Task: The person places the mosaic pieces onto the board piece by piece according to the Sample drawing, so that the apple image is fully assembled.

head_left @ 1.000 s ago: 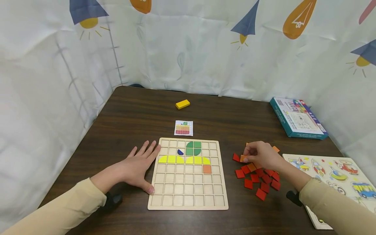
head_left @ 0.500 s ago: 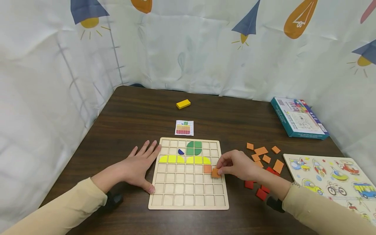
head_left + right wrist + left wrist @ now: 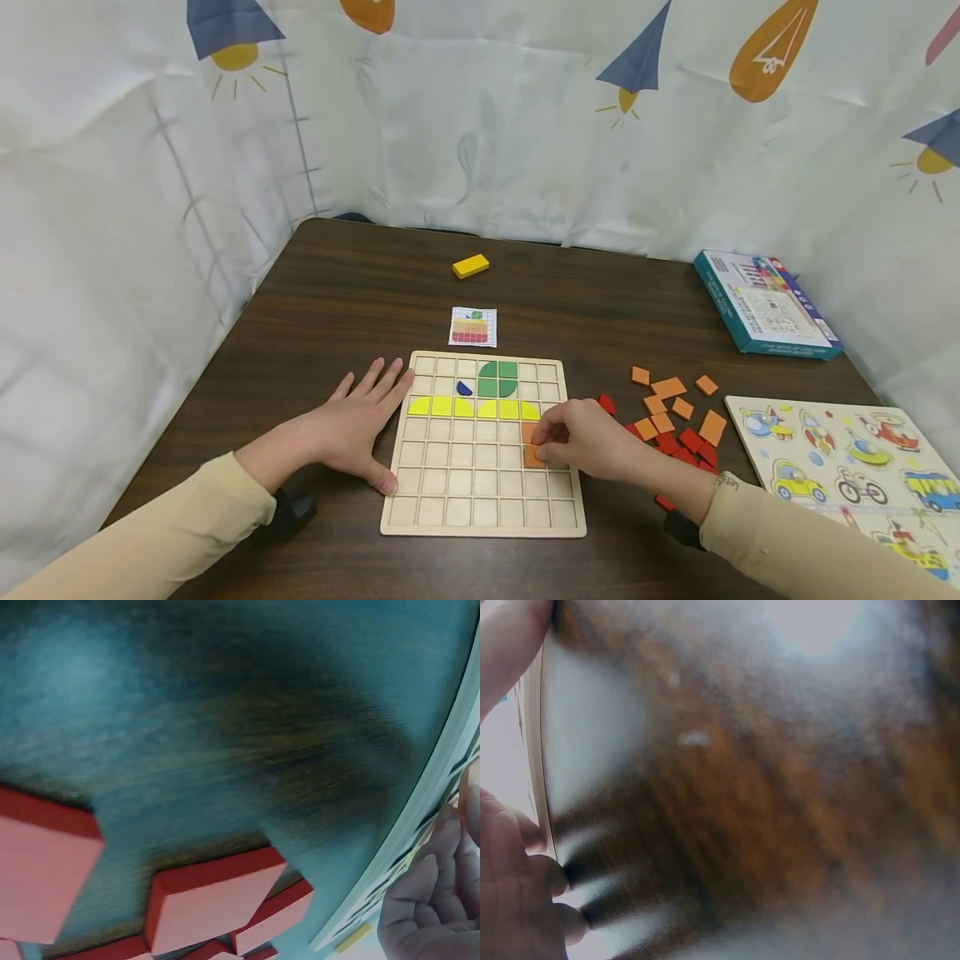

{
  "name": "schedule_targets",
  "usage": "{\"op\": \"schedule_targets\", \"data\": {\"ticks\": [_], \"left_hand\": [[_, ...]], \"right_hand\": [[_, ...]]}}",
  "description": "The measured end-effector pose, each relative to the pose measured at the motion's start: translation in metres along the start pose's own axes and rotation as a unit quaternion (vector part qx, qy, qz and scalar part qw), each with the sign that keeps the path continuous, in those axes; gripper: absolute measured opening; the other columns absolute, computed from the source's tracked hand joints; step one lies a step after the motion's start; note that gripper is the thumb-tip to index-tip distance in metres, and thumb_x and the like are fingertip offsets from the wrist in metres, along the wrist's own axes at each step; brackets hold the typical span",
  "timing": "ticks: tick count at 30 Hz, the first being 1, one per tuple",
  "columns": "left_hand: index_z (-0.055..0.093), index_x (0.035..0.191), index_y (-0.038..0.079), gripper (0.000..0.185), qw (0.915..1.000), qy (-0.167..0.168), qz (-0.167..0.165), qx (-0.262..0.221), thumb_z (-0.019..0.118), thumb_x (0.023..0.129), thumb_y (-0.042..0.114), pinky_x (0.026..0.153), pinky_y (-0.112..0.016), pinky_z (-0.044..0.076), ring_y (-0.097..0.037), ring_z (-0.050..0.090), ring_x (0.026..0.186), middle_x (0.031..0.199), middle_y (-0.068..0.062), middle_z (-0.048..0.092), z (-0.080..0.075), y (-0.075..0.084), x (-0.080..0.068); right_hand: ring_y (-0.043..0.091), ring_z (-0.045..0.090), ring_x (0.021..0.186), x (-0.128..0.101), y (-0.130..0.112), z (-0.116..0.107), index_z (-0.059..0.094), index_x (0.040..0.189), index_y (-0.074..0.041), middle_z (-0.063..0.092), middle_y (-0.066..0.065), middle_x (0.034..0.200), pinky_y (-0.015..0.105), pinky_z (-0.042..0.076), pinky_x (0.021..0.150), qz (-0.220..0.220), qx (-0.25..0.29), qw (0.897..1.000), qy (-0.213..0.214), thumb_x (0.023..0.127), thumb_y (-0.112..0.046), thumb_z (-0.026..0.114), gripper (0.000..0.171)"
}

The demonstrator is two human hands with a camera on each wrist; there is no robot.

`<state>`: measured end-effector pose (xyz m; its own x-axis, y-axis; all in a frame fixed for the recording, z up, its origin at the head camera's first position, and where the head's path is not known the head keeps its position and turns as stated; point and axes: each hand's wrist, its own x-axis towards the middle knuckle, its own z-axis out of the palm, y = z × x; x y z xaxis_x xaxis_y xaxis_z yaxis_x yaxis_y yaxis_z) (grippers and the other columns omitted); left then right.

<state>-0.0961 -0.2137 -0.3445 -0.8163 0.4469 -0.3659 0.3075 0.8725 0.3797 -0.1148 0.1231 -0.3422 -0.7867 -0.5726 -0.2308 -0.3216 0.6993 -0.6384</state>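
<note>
A wooden grid board (image 3: 461,507) lies in the middle of the table, bearing yellow, green and blue pieces near its top. My right hand (image 3: 588,440) pinches an orange square tile (image 3: 533,457) over a cell at the board's right side, just below another orange tile (image 3: 529,432) set in the grid. In the right wrist view, the fingers of my right hand (image 3: 435,892) show at the right edge, beside the board. My left hand (image 3: 352,429) lies flat with spread fingers, thumb and fingertips at the board's left edge.
Loose orange tiles (image 3: 668,387) and red tiles (image 3: 692,440) lie right of the board. Behind it are a small pattern card (image 3: 473,327) and a yellow block (image 3: 471,267). A picture puzzle board (image 3: 847,454) and a teal box (image 3: 768,304) are at the right.
My right hand has picked an orange tile from the pile and carried it left onto the board, under the other orange tile. My left hand has stayed in place.
</note>
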Motion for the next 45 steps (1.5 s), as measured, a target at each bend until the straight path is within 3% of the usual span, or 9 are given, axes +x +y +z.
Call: {"op": "schedule_targets", "data": {"ticks": [16, 21, 28, 37, 45], "left_hand": [[0.008, 0.163, 0.001, 0.148, 1.0, -0.001, -0.002, 0.002, 0.088, 0.059, 0.069, 0.116, -0.079, 0.004, -0.052, -0.003, 0.156, 0.171, -0.025, 0.0, 0.0, 0.0, 0.0], [0.007, 0.164, 0.001, 0.148, 1.0, -0.002, -0.002, 0.001, 0.088, 0.059, 0.068, 0.116, -0.078, 0.004, -0.052, -0.003, 0.156, 0.171, -0.024, 0.0, 0.0, 0.0, -0.001], [0.007, 0.164, 0.001, 0.148, 1.0, -0.002, -0.002, 0.001, 0.088, 0.059, 0.067, 0.116, -0.078, 0.004, -0.053, -0.003, 0.156, 0.171, -0.025, 0.0, 0.0, -0.001, -0.002], [0.007, 0.163, 0.0, 0.147, 1.0, -0.002, 0.001, -0.002, 0.089, 0.06, 0.067, 0.116, -0.078, 0.004, -0.053, -0.002, 0.156, 0.171, -0.025, 0.0, 0.001, 0.0, -0.003], [0.008, 0.163, 0.0, 0.147, 1.0, 0.0, 0.001, -0.001, 0.089, 0.06, 0.067, 0.116, -0.078, 0.003, -0.053, -0.002, 0.156, 0.171, -0.024, 0.001, 0.001, 0.001, -0.001]], "right_hand": [[0.004, 0.054, 0.067, -0.001, 0.002, 0.004, 0.069, 0.082, -0.016, 0.063, -0.01, 0.074, 0.019, 0.049, 0.061, -0.031, -0.023, 0.998, 0.041, 0.086, -0.009, 0.082, 0.016], [0.007, 0.054, 0.069, -0.001, 0.015, -0.019, 0.072, 0.089, -0.013, 0.066, -0.006, 0.079, 0.021, 0.049, 0.062, -0.007, -0.061, 0.995, 0.082, 0.087, -0.009, 0.081, 0.009], [0.016, 0.062, 0.077, -0.001, 0.063, -0.065, 0.072, 0.104, -0.002, 0.072, 0.006, 0.089, 0.031, 0.053, 0.068, 0.048, -0.106, 0.986, 0.116, 0.091, -0.008, 0.076, 0.015], [0.029, 0.067, 0.087, -0.004, 0.104, -0.093, 0.072, 0.111, 0.004, 0.073, 0.019, 0.101, 0.046, 0.058, 0.076, 0.085, -0.151, 0.98, 0.1, 0.092, -0.01, 0.076, 0.025], [0.024, 0.066, 0.08, -0.003, 0.111, -0.097, 0.071, 0.111, 0.005, 0.072, 0.019, 0.099, 0.04, 0.057, 0.071, 0.113, -0.149, 0.979, 0.084, 0.093, -0.011, 0.075, 0.025]]}}
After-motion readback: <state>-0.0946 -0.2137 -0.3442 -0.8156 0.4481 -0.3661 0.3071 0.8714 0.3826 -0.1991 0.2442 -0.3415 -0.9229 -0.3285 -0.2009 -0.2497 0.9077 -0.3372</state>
